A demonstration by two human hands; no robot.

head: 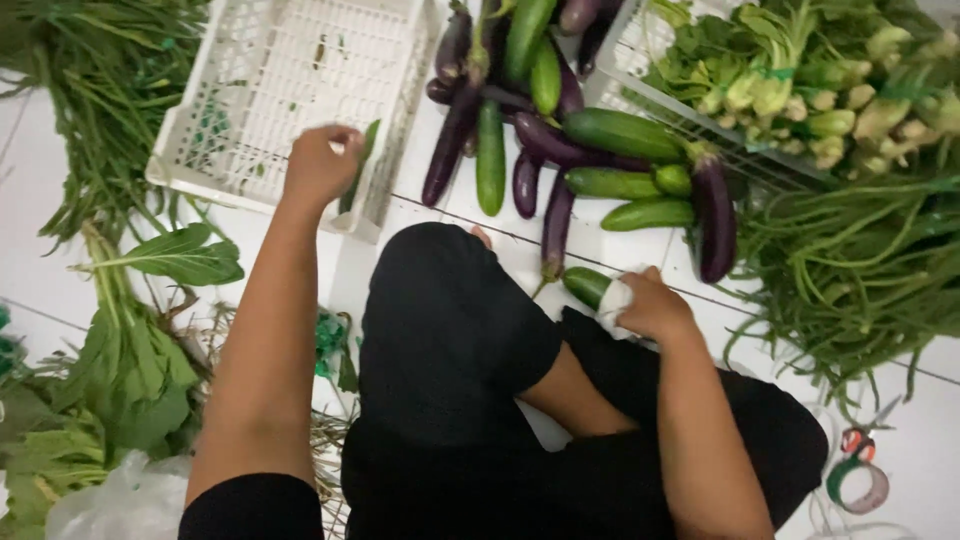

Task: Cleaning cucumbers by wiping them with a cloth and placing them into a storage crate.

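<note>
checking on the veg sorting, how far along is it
Early, by the look of it. The white crate holds almost nothing. In hand: the left hand holds a cucumber at the crate's rim; the right hand grips another cucumber. Left: the pile of cucumbers and eggplants on the floor.

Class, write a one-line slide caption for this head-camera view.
Seated on a tiled floor, left hand holds a cucumber over a white crate; right hand grips another cucumber.
</note>
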